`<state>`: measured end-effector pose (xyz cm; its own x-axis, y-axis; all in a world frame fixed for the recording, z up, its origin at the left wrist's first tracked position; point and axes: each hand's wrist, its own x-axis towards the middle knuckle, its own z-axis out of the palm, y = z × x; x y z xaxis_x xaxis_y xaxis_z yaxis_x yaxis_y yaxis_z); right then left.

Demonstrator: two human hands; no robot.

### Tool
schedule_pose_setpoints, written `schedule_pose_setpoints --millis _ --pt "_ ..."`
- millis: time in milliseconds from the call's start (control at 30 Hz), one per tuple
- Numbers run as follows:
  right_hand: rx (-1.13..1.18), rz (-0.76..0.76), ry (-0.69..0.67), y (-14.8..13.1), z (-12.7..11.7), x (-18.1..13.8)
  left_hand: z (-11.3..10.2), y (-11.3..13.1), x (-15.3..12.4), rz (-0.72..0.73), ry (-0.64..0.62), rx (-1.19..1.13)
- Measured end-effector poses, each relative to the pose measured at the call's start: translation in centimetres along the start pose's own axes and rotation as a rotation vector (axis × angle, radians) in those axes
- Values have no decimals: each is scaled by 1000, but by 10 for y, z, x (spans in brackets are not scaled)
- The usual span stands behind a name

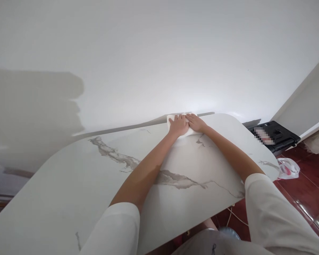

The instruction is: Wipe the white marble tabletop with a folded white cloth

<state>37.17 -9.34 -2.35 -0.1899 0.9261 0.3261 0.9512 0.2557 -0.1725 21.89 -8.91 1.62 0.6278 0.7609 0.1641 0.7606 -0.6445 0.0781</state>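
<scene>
A folded white cloth (187,133) lies at the far edge of a white marble-patterned table (95,187), close to the wall. Both arms stretch out over the tabletop to it. My left hand (179,124) grips the cloth from above, its fingers bent towards the far edge. Beside it, my right hand (196,122) presses on the cloth's right part, closed over it with the fingers pointing left. The two hands touch or nearly touch. Part of the cloth is hidden beneath them.
A pale wall (159,53) rises right behind the table. To the right, a black case (281,136) stands past the rounded table end, with a white plastic bag (289,168) near it. Dark red tiles (312,173) cover the floor. A thin cable (230,216) hangs below the near edge.
</scene>
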Motion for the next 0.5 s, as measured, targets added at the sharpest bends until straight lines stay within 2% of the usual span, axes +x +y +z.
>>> schedule_pose_setpoints --millis 133,333,500 --pt "24 -59 29 16 2 -4 2 9 6 -11 -11 -2" --pt "66 -28 37 44 -6 -12 6 29 23 17 -8 -30" --pt "33 -44 28 45 -10 -11 6 32 25 8 1 -57"
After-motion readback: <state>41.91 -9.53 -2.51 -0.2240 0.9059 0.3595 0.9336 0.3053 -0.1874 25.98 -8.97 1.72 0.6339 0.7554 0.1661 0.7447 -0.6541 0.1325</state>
